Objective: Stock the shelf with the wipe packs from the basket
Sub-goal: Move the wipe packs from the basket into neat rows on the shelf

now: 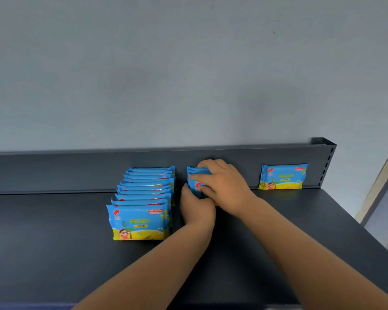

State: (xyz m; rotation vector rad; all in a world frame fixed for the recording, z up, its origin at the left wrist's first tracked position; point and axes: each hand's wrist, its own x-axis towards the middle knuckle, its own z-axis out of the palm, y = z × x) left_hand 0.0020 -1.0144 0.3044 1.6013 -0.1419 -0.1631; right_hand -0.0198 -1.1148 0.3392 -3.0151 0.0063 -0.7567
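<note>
A dark grey shelf carries blue and yellow wipe packs. On the left a row of several upright packs runs from the back panel toward me. A short second row of packs stands in the middle at the back. My right hand lies over the top of this row, fingers curled round the packs. My left hand presses against the front of the same row. A single pack leans on the back panel at the right. The basket is out of view.
The shelf's back panel rises behind the packs, ending in a slotted upright post at the right. A pale wall fills the upper view. Bare shelf surface lies at the left and between the middle row and the single pack.
</note>
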